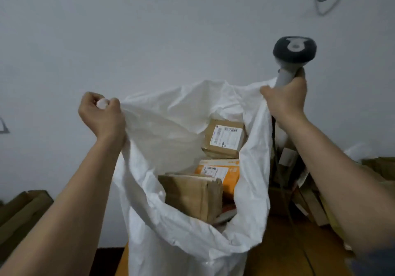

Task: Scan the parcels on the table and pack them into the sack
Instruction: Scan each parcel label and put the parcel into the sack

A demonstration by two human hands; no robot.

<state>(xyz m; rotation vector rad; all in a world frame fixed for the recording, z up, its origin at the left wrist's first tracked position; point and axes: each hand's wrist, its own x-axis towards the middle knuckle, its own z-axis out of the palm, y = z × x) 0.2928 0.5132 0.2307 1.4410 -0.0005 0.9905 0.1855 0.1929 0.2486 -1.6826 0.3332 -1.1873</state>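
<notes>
Both hands are raised and hold the sack's mouth open: the left hand point(102, 115) has its fingers curled tight round a bunched bit of the left rim, and the right hand point(286, 98) grips the scanner point(294, 55) by its handle while also pinching the right rim against it. Between them hangs the white sack point(181, 239), standing upright with its long axis vertical and its mouth facing up toward the camera, so anything to be packed must come down from above, between the two hands. Inside, three parcels show: nearest, a plain brown box point(192, 196); behind it an orange parcel point(222, 171) with a white label; farthest, a smaller brown box point(224, 139), tilted, its label up. To the right of the sack, beyond the right forearm, more parcels point(307, 190) lie on the table point(284, 243), too jumbled and blurred to count, with the scanner's cord running down among them. Those lie nearer the right hand, which is full; my judgement is that one hand must let go of the rim before the next parcel can be fetched. Flattened cardboard point(21, 209) lies at the far left.
</notes>
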